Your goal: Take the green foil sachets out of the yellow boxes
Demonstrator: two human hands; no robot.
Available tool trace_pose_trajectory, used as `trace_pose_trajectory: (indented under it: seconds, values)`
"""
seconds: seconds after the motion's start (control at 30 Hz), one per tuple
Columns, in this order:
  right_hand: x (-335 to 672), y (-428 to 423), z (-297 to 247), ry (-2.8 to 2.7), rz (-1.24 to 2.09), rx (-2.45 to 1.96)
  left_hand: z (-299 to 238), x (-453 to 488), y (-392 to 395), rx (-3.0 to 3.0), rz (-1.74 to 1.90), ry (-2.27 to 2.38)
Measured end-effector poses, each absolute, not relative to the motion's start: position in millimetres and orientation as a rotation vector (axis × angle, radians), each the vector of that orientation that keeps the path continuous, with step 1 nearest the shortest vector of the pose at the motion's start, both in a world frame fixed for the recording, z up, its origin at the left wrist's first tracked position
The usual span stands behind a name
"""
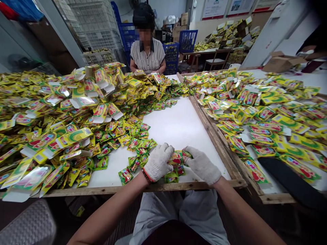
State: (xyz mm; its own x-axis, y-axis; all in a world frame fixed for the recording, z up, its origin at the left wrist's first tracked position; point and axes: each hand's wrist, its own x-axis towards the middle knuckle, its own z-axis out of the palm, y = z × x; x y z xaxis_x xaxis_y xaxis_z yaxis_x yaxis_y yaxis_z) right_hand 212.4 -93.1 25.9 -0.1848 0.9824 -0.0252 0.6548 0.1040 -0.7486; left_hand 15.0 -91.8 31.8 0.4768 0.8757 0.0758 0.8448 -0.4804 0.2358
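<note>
In a white knit glove, my left hand [158, 162] closes around the left end of a small printed carton [176, 158], just above the table's front edge. My right hand [203, 165], gloved too, has its fingers closed at the carton's right end, on what looks like a small green packet [187, 156]; the fingers partly cover it. Several loose green packets [171, 177] lie on the white tabletop [176, 126] beneath my hands. More packets [135, 144] spread out to the left of my left hand, running into a large heap.
Flat yellow cartons [76, 102] are piled on packets at left. Beyond a wooden divider [212, 132], many filled-looking cartons [263, 126] cover the right side. A dark flat object [286, 180] juts over them. A person [147, 51] sits opposite, before blue crates [171, 56].
</note>
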Motion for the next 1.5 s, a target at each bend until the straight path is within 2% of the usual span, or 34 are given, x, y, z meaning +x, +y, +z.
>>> trace_pose_trajectory:
  seconds: [0.07, 0.2, 0.27, 0.47, 0.6, 0.7, 1.0, 1.13, 1.27, 1.5]
  values:
    - [215, -96, 25, -1.933, 0.934, -1.550, 32, 14, -92, 2.532, 0.259, 1.497]
    - [217, -97, 23, -1.934, 0.707, -1.715, 31, 16, -95, 2.559, 0.292, 1.422]
    - [213, -97, 22, -1.925, 0.699, -1.730, 29, 18, -97, 2.576, 0.323, 1.401]
    - [212, -108, 29, -1.572, 1.289, -1.596, 23, 13, -98, 2.533, 0.417, 1.558]
    - [215, -123, 36, -1.406, 1.689, -1.348, 24, 10, -99, 2.518, 0.451, 1.516]
    - [211, -126, 38, -1.440, 1.817, -1.184, 23, 13, -103, 2.518, 0.465, 1.440]
    - [203, -115, 20, -1.788, 1.766, -1.326, 20, 18, -111, 2.500, 0.430, 1.321]
    - [201, -117, 16, -1.498, 1.751, -1.328, 24, 11, -106, 2.109, 0.807, 1.273]
    - [198, -120, 22, -1.433, 1.692, -1.315, 26, 5, -102, 1.652, 0.777, 1.193]
    - [196, -110, 24, -1.767, 1.088, -1.661, 16, 4, -98, 1.443, 0.912, 1.243]
